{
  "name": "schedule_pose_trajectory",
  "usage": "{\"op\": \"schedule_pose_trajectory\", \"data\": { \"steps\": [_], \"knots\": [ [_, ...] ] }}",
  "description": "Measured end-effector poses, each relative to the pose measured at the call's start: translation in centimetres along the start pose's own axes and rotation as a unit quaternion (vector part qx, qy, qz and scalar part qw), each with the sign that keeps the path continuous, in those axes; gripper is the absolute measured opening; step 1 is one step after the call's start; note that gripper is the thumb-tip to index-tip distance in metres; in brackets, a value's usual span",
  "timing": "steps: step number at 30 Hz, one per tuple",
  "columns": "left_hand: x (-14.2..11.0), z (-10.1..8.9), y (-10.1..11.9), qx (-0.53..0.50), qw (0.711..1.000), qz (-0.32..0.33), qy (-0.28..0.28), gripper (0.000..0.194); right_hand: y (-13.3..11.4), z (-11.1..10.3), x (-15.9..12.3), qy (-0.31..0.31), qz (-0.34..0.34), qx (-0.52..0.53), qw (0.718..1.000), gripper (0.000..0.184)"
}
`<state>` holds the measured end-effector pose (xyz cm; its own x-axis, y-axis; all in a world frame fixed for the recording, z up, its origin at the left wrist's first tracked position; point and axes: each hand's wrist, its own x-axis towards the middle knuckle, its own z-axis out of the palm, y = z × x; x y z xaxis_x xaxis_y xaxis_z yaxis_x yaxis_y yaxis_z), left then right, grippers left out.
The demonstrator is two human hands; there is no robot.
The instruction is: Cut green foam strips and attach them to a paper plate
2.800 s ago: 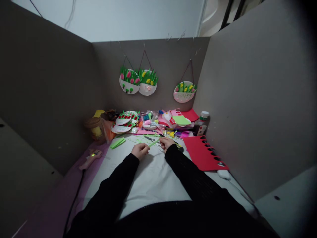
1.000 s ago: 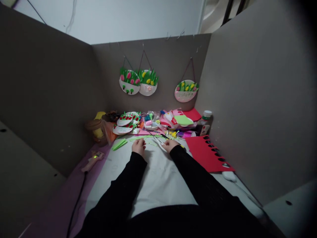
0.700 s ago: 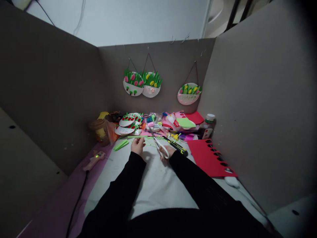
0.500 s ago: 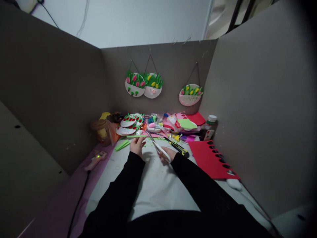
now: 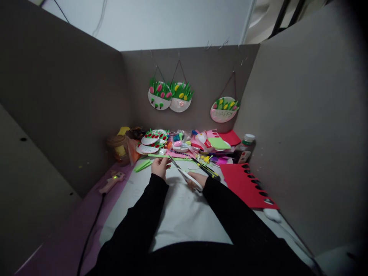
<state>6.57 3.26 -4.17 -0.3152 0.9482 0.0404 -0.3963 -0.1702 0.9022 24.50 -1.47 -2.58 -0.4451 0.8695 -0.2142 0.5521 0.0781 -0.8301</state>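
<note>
My left hand point(image 5: 160, 168) is closed in a pinch on a narrow light green paper strip point(image 5: 155, 155), which sticks out past the fingers. In my right hand point(image 5: 197, 179) are white-handled scissors point(image 5: 186, 176), fingers wrapped round the loops. Their blades point up and left, with the tips close to my left fingertips. Whether the blades touch the strip is too small to tell. Folded green paper pieces point(image 5: 143, 165) lie to the left of my left hand. A yellow and black utility knife point(image 5: 211, 172) rests just beyond my right hand.
White paper point(image 5: 184, 222) covers the table. A glue gun point(image 5: 112, 181) with a cord lies left, a red notched sheet point(image 5: 241, 186) right. Craft plates point(image 5: 149, 148), a lidded bottle point(image 5: 246, 147) and a brown cup point(image 5: 119, 147) stand behind. Decorated plates point(image 5: 181, 104) hang on the grey partition.
The whole view has shifted slightly. The scissor tips sit a little lower beside my left fingers. Both hands keep their hold.
</note>
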Motion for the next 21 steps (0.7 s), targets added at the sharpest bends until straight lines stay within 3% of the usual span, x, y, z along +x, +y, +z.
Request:
{"op": "schedule_pose_trajectory", "data": {
  "steps": [7,12,16,21],
  "knots": [
    [0.2,-0.1,-0.3,0.01,1.0,0.011,0.0,0.025,-0.1,-0.1,-0.1,-0.017,0.012,0.035,0.999,0.012],
    [0.4,-0.3,-0.4,0.026,0.999,0.025,-0.004,0.024,2.2,0.4,1.7,-0.026,0.027,0.067,0.997,0.015],
    [0.5,-0.3,-0.4,0.027,0.999,0.026,-0.006,0.026,4.2,0.8,2.9,-0.024,0.001,0.12,0.993,0.014],
    [0.6,-0.5,-0.2,0.03,0.999,0.025,-0.011,0.027,4.8,0.8,3.3,-0.025,0.003,0.133,0.991,0.01]
  ]
}}
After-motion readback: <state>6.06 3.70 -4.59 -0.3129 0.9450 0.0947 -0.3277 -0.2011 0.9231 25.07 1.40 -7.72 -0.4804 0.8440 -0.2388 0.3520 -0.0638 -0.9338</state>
